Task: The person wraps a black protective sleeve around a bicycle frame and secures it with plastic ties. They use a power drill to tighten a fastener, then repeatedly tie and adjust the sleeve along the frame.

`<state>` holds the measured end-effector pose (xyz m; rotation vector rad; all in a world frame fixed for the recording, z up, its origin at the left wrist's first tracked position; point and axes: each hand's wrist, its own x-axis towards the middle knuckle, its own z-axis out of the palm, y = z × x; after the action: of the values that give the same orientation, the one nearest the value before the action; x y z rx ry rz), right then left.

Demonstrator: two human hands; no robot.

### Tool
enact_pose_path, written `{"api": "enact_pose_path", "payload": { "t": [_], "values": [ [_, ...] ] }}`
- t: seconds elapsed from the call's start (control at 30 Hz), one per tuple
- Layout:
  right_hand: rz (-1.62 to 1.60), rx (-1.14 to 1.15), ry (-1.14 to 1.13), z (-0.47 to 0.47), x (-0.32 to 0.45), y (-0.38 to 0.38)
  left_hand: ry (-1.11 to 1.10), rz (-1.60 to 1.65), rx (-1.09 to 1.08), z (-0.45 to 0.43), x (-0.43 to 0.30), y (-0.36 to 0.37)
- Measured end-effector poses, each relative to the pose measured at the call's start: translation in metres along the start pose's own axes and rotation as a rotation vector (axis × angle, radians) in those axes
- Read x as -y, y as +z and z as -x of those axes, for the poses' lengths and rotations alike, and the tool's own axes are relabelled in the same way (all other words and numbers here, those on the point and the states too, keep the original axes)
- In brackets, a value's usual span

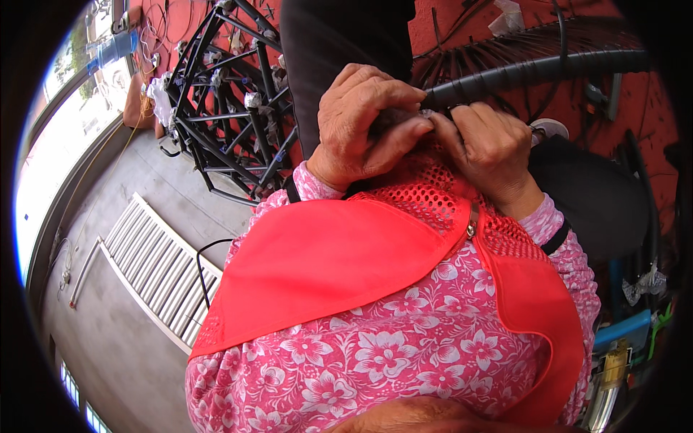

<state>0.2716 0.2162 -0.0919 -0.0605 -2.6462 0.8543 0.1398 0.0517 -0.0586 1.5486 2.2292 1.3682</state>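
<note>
A dark curved tube (533,73) wound with black strip runs from between my hands toward the upper right. My left hand (363,124) is curled about its near end, with fingers above and thumb below. Close beside it, my right hand (484,146) has its fingers bent tightly against the tube's underside; the fingertips are partly hidden. A small piece of clear plastic (426,113) shows between the two hands. Exactly what each fingertip pinches cannot be made out. Below my hands hangs the front of a red mesh vest (422,208).
Black tubular frames (233,119) with plastic-wrapped joints are piled at the upper left. A white slatted radiator (157,265) lies on the grey floor (108,346). Thin dark strips (574,38) fan out behind the tube over the red floor covering (622,178). A blue object (625,330) sits at the lower right.
</note>
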Motion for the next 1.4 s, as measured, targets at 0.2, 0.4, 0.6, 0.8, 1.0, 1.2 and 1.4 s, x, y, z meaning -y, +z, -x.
{"api": "enact_pose_path", "payload": {
  "t": [0.2,0.4,0.6,0.8,1.0,1.2,1.4],
  "values": [
    [-0.030,0.001,0.003,-0.002,0.005,-0.002,-0.314,-0.192,0.030,0.013,-0.034,0.005],
    [-0.032,0.026,0.015,-0.003,0.012,-0.002,-0.339,-0.025,-0.084,0.019,-0.035,0.008],
    [-0.003,0.027,-0.038,-0.007,0.014,0.001,-0.394,-0.032,-0.083,0.017,-0.038,0.002],
    [-0.026,0.034,-0.043,-0.008,0.015,0.000,-0.422,-0.109,-0.055,0.007,-0.040,-0.003],
    [-0.046,0.057,-0.032,-0.009,0.017,-0.002,-0.323,-0.221,-0.014,0.002,-0.035,-0.006],
    [-0.077,0.070,-0.021,-0.010,0.017,-0.001,-0.324,-0.337,0.053,-0.003,-0.037,-0.010],
    [-0.067,0.057,-0.020,-0.009,0.018,0.003,-0.575,-0.193,0.067,-0.008,-0.041,-0.010]
  ]
}}
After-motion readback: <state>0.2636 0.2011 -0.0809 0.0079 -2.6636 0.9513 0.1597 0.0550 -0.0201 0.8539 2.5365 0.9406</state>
